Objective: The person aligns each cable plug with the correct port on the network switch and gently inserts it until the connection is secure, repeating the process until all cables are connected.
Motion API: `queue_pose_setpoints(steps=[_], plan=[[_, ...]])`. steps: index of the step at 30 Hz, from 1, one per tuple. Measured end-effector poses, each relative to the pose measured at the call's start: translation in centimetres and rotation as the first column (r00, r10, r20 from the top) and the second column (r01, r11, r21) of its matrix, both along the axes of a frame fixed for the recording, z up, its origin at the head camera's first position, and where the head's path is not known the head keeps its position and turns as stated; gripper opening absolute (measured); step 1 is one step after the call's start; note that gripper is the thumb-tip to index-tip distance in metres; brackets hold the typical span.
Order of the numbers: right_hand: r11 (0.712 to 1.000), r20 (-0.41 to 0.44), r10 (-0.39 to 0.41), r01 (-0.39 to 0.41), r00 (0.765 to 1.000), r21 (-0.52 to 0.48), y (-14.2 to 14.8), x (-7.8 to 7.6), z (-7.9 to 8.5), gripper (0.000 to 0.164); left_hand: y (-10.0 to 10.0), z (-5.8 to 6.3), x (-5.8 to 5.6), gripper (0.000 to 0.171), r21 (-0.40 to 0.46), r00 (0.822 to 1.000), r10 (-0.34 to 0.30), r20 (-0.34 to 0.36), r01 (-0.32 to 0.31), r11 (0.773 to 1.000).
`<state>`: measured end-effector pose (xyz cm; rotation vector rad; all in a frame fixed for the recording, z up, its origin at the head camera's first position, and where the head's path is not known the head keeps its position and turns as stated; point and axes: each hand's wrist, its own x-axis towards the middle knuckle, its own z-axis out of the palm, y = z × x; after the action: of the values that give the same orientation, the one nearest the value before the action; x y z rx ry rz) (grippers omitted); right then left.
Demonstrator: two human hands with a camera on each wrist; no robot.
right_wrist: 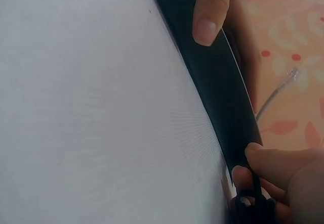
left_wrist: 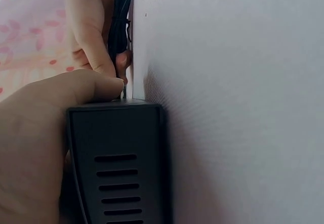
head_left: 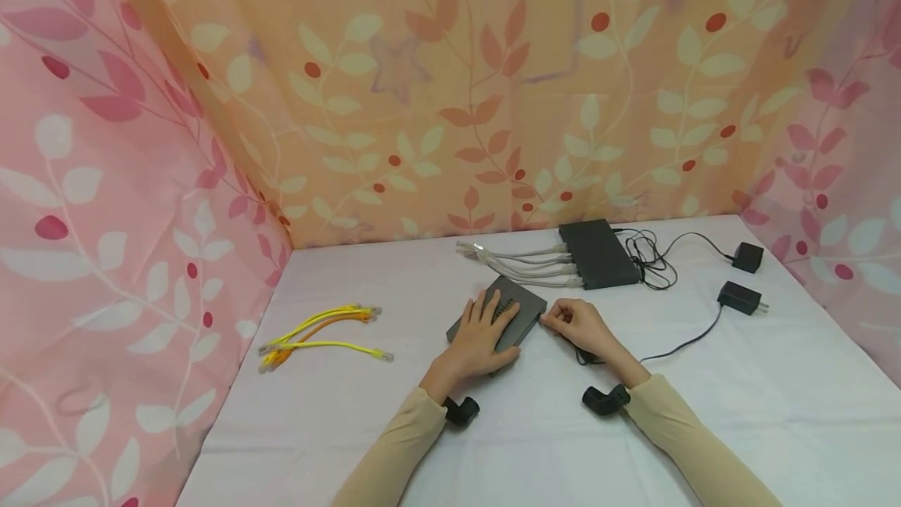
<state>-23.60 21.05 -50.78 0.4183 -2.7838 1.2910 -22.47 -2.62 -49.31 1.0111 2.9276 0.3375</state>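
A dark grey network switch (head_left: 526,311) lies at an angle mid-table, with lettering on its top. Across that top rests my left hand (head_left: 479,343), fingers spread and thumb along the near side. Vent slots show in the switch's side wall (left_wrist: 119,183) in the left wrist view. At the right corner of the switch, my right hand (head_left: 583,329) pinches a thin black power cord (right_wrist: 257,183) between thumb and fingers. The cord's end is hidden by the fingertips. A tied bundle of the cord (left_wrist: 120,19) hangs beneath that hand, and its adapter (head_left: 739,297) lies to the right.
Behind stands a second black switch (head_left: 600,254) with several grey network cables (head_left: 528,263) plugged into its left side. A coiled cord joins it to another adapter (head_left: 748,257). Yellow and orange network cables (head_left: 317,344) lie at left. Patterned cloth walls (head_left: 422,139) bound the table.
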Motion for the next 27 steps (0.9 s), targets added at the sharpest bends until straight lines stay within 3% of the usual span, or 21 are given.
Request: queue_pose_setpoints(steps=[18,27], plan=[[0.999,-0.037,0.023,-0.022,0.999,0.035,-0.29,-0.33,0.16,0.023,-0.05,-0.07,-0.04,0.072,-0.003,1.000,0.031,0.003,-0.031,1.000],[0.995,-0.143,0.033,-0.020,0.989,0.094,-0.37,0.17,0.47,0.013,-0.09,-0.11,-0.23,0.068,0.061,0.999,0.028,0.040,-0.030,0.998]])
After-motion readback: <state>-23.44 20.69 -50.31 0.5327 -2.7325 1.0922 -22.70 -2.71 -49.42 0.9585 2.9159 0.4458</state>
